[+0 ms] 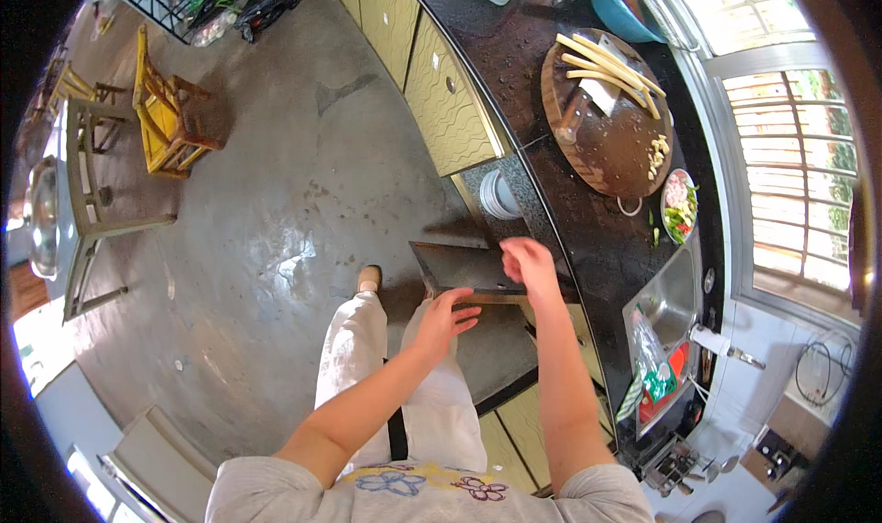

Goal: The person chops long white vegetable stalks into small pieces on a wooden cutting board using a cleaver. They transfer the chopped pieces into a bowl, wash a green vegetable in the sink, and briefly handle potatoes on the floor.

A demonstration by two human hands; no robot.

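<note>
An opened cabinet door (pixel 464 268) stands out from the counter's base, in front of my legs. My left hand (pixel 447 323) hovers near the door's lower edge. Its fingers are spread, and nothing is in them. Over the counter side of the door is my right hand (pixel 528 264), fingers curled in toward the palm; no object shows in it. A stack of white plates (pixel 498 195) sits inside the open cupboard, beyond my right hand.
On the black counter (pixel 588 220) lies a round chopping board (pixel 606 165) with pale sticks (pixel 611 62), a cleaver (pixel 599 93) and chopped bits. Close by are a plate of chopped food (pixel 680 206) and a sink (pixel 663 304). A yellow chair (pixel 163 123) stands on the left.
</note>
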